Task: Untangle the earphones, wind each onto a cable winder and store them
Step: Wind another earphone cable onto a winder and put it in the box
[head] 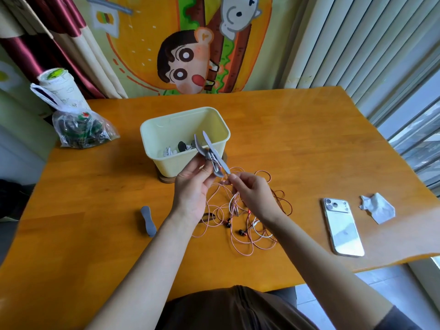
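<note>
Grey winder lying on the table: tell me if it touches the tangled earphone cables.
Apart. Head view shows bare table between the grey winder and the tangled cables.

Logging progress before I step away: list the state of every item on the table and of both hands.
held winder, flaps spread open, lifted above the table
left hand, grips held winder
right hand, pinches held winder's lower tip
earphones, tangled, loose on the table
spare winder, lying flat, unused
box, lidless, partly filled
phone, face down
tissue, crumpled
</note>
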`<action>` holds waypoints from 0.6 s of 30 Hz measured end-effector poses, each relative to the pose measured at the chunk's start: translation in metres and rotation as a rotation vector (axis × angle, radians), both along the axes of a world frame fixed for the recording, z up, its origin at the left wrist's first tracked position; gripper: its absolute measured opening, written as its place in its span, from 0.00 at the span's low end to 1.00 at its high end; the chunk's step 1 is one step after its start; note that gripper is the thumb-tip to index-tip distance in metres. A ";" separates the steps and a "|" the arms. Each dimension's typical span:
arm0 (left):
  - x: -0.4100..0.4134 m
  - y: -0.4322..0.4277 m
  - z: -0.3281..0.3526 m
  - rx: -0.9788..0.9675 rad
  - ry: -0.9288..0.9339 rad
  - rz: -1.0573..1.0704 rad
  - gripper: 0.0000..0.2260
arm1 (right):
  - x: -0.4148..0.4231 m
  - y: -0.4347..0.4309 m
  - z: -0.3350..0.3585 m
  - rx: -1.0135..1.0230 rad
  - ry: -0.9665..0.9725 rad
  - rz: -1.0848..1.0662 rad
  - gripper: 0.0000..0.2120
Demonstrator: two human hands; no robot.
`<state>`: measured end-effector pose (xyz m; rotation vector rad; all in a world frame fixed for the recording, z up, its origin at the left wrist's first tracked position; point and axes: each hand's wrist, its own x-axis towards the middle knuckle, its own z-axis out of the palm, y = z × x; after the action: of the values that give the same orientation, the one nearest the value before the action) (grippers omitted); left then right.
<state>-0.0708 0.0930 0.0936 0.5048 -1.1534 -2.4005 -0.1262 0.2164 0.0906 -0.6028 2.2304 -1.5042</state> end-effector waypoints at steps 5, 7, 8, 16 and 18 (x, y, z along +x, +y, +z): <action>0.000 -0.001 -0.009 -0.067 -0.124 0.082 0.14 | 0.010 0.000 0.000 0.084 0.110 0.072 0.10; 0.001 -0.004 -0.017 -0.244 -0.194 0.123 0.14 | 0.015 -0.001 0.002 0.119 0.155 0.130 0.09; 0.002 -0.006 -0.022 -0.410 -0.225 0.140 0.14 | 0.016 -0.001 0.006 0.137 0.178 0.156 0.08; 0.013 -0.012 -0.034 -0.828 -0.190 0.046 0.17 | -0.009 0.009 0.043 0.184 0.301 0.173 0.10; 0.013 -0.010 -0.031 -0.759 -0.142 -0.035 0.14 | -0.020 0.012 0.049 0.164 0.307 0.117 0.10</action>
<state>-0.0578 0.0835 0.0622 0.3930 -1.9981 -1.7647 -0.1459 0.2284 0.1397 -0.9474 2.4638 -1.2239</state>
